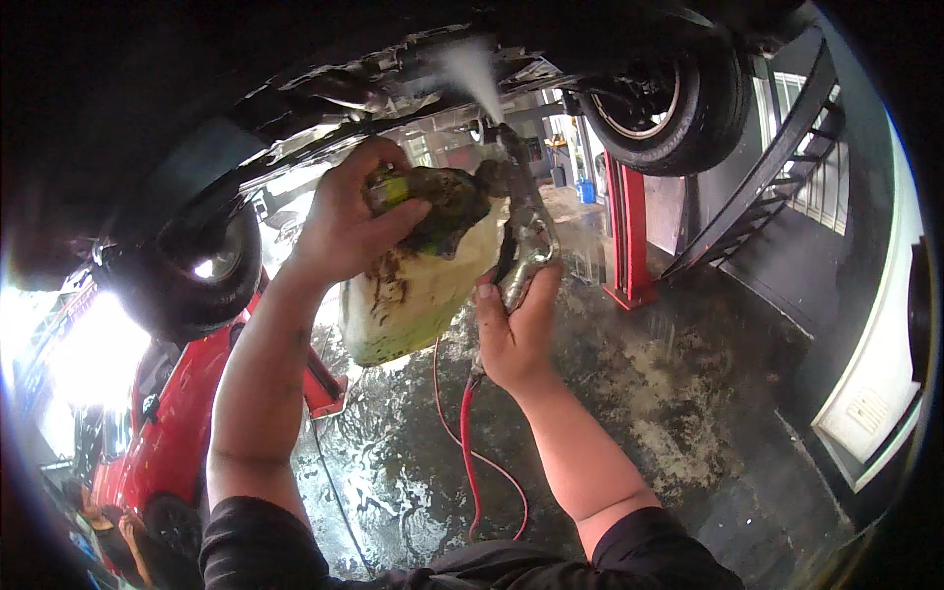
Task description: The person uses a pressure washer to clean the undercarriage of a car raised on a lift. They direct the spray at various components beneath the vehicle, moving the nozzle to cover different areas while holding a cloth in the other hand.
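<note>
My left hand (359, 216) is closed around the grimy, dark-smeared top of a translucent yellowish plastic jug (418, 295). The jug hangs tilted in front of me, with dark residue on its side. In my right hand (521, 329) I grip a metal spray gun (532, 226) by its handle, nozzle up. A white mist (472, 77) shoots from the nozzle toward the dark underside of a raised vehicle (344, 93). The gun's upper part is right beside the jug's top; whether they are joined cannot be made out. A red hose (468, 442) runs down from the gun.
Overhead hang two wheels, one at right (678, 108) and one at left (202, 275). A red lift post (625, 236) stands at right, near a dark metal staircase (762, 187). At left is a red car (172, 433). The floor (649, 423) looks wet, with hoses across it.
</note>
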{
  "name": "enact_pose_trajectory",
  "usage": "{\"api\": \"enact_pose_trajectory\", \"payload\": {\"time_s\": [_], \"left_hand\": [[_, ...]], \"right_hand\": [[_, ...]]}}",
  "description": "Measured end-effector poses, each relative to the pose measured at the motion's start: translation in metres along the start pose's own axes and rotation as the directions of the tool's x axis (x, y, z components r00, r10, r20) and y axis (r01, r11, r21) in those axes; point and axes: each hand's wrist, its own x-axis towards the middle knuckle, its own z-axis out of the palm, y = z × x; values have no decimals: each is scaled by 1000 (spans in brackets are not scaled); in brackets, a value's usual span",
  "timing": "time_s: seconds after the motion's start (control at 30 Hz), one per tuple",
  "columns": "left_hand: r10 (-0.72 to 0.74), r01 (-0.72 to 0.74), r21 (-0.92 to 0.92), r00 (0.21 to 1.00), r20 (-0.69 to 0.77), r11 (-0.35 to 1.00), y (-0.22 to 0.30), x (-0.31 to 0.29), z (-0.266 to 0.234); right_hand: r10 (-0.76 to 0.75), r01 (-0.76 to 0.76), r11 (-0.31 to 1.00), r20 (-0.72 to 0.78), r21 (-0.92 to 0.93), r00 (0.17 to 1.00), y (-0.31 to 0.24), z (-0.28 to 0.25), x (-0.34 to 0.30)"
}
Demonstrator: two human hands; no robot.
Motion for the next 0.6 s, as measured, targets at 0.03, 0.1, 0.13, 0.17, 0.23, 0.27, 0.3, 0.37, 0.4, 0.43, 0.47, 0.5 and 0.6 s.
{"api": "enact_pose_trajectory", "payload": {"time_s": [0.03, 0.1, 0.13, 0.17, 0.23, 0.27, 0.3, 0.37, 0.4, 0.43, 0.47, 0.5, 0.6], "left_hand": [[-39, 39, -20, 999, 24, 999, -1, 1, 1], [-109, 114, -61, 991, 76, 992, -1, 1, 0], [-189, 195, -82, 979, 82, 977, 1, -4, -1], [-225, 229, -62, 972, 64, 971, -3, -12, -2], [-291, 292, -42, 956, 23, 956, -17, -29, -1], [-339, 339, -38, 941, -2, 940, -22, -41, 1], [-354, 354, -19, 935, 7, 935, -26, -54, 0], [-303, 301, -50, 952, -37, 952, -46, -89, 12], [-346, 343, -71, 937, -39, 937, -53, -109, 15], [-391, 385, -103, 920, -40, 917, -61, -130, 23], [-464, 456, -140, 885, -29, 879, -69, -152, 29], [-540, 539, -139, 841, 35, 831, -79, -171, 26], [-547, 541, -190, 837, 19, 820, -121, -235, 46]], "right_hand": [[39, -39, 999, 8, 19, 999, -3, -1, 1], [152, -152, 988, -15, 36, 988, -15, 1, 2], [207, -207, 978, 22, -10, 978, -20, -4, 1], [262, -259, 964, 56, -58, 964, -22, -6, -1], [288, -286, 957, 57, -47, 956, -11, 0, -13], [377, -379, 926, 78, 3, 923, -10, 3, -24], [462, -469, 882, 103, 50, 881, -10, 8, -34], [595, -603, 765, 110, 226, 796, -5, 21, -58], [665, -674, 694, 132, 255, 735, 6, 28, -75], [731, -740, 616, 152, 271, 665, 18, 32, -92], [746, -757, 607, 155, 242, 648, 25, 40, -107], [760, -774, 597, 158, 213, 630, 32, 53, -122], [785, -802, 595, 172, 57, 595, 64, 70, -170]]}}
